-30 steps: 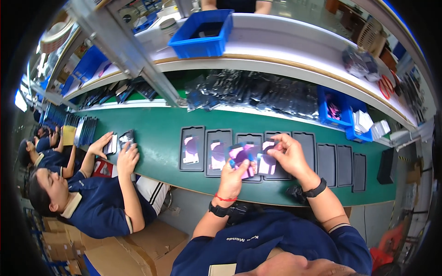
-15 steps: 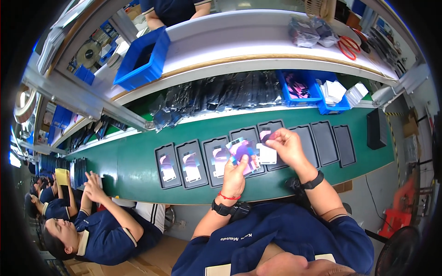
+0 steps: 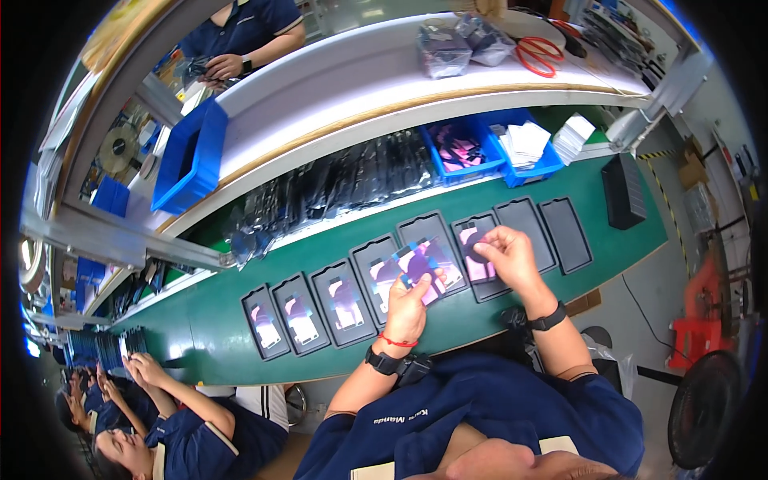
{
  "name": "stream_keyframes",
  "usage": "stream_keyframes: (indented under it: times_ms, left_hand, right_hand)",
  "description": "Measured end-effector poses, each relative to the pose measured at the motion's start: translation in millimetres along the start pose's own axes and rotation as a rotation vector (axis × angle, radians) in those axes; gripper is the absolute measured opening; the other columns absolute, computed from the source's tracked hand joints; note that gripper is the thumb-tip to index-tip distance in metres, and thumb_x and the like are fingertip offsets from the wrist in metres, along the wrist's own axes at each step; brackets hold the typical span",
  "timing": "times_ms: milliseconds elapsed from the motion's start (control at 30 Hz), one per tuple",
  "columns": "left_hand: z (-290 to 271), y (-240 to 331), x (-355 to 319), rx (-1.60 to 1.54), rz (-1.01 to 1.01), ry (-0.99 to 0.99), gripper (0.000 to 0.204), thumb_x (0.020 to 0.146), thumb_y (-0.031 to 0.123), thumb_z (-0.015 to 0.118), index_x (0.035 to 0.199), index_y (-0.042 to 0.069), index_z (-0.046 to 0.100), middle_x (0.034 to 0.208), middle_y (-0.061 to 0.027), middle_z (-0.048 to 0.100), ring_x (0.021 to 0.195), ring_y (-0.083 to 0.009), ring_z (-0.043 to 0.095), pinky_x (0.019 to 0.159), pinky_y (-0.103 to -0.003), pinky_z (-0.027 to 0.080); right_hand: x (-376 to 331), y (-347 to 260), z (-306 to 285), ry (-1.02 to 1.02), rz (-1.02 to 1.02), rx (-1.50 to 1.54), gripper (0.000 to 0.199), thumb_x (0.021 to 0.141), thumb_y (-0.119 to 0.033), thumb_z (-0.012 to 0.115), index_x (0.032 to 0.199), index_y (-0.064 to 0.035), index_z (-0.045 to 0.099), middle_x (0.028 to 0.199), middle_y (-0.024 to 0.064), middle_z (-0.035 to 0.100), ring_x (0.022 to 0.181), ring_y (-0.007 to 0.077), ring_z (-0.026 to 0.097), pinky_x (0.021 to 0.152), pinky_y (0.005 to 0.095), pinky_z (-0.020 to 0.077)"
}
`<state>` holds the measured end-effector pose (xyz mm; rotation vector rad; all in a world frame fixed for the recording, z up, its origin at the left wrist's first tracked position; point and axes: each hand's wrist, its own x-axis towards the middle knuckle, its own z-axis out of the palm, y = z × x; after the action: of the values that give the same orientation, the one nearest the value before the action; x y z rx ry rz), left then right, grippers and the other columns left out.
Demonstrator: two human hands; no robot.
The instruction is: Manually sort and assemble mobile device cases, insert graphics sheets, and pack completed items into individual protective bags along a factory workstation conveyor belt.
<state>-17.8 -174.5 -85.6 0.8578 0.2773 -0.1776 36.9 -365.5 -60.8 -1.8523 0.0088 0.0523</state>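
Note:
A row of black trays (image 3: pixel 436 228) lies on a green conveyor belt (image 3: pixel 208 344); several hold glossy pink-and-purple sheets. My left hand (image 3: pixel 408 302) holds a small stack of those glossy sheets (image 3: pixel 416 268) above the middle trays. My right hand (image 3: pixel 508 254) rests over a tray (image 3: pixel 478 256) holding a pink sheet, with its fingers pinched at the sheet. Two trays to the right, one of them (image 3: pixel 566 232), are bare black. Both wrists wear dark bands.
A blue bin (image 3: pixel 464 152) with pink parts and a second bin of white cards (image 3: pixel 528 144) stand behind the belt, next to rows of dark bagged parts (image 3: pixel 344 180). A black box (image 3: pixel 624 190) sits at the right. Another person (image 3: pixel 160 404) works at my left; one more stands across the shelf.
My view has swung so the belt now slants. My right hand has moved right, to the tray next to the bare ones. My left hand still holds the stack.

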Motion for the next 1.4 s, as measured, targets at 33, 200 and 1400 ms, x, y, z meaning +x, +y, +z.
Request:
stream_keyframes:
  times_ms: [33,200,1400]
  left_hand:
    - [4,0,1,0.01,-0.007,0.033,0.023,0.089,0.0,0.05,0.112,0.0,0.052,0.096,-0.0124,0.064,0.087,-0.0221,0.063,0.079,-0.034,0.052]
    - [24,-14,12,0.116,-0.003,-0.033,0.024,0.084,-0.004,0.056,0.107,-0.001,0.055,0.097,-0.011,0.064,0.087,-0.0197,0.063,0.079,-0.032,0.051]
    - [130,32,253,1.079,0.207,0.296,0.022,0.075,-0.002,0.055,0.095,-0.01,0.059,0.09,-0.019,0.065,0.085,-0.0283,0.064,0.074,-0.035,0.05]
  right_hand:
    - [1,-2,-14,0.055,0.019,-0.264,0.014,0.072,-0.007,0.071,0.079,0.0002,0.062,0.069,0.0105,0.064,0.061,0.0171,0.061,0.055,0.0284,0.0464]
    - [-19,-10,-16,0.307,-0.42,-0.616,0.034,0.065,-0.027,0.076,0.086,-0.0047,0.061,0.083,0.0119,0.058,0.08,0.0321,0.053,0.072,0.0415,0.0405]
    - [16,14,-152,0.592,-0.265,-0.73,0.04,0.071,-0.025,0.072,0.098,0.0013,0.057,0.08,0.0167,0.061,0.078,0.0333,0.059,0.07,0.0404,0.0461]
